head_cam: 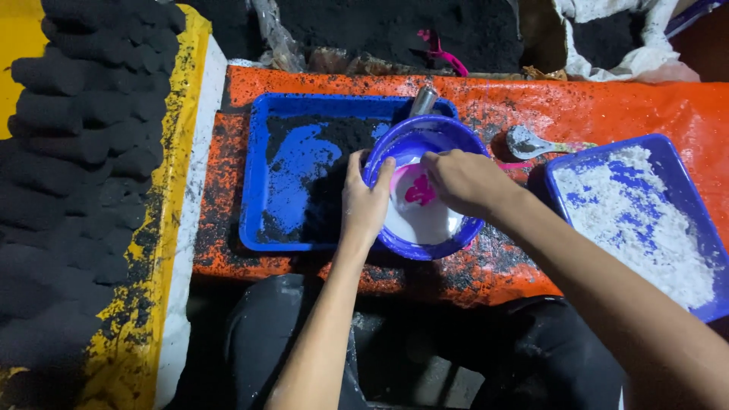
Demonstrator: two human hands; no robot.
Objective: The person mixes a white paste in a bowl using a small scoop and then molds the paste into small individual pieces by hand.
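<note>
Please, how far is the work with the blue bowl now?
Already there: white liquid with a pink patch lies in the blue bowl, and many black cylinders are stacked at the left. In hand: the left hand holds the bowl's rim while the right hand reaches into it. Not yet touched: the white powder in the right tray and the black powder in the blue tray; the spoon lies idle.

Makeshift workshop, black powder heaps (pixel 83 152), powder-strewn orange tarp (pixel 607 106), blue trays (pixel 262 190)

bowl (pixel 463 228): blue, round, tilted | holds white liquid (pixel 421 220), pink blob (pixel 419 190) | over blue tray (pixel 262 190)
</note>
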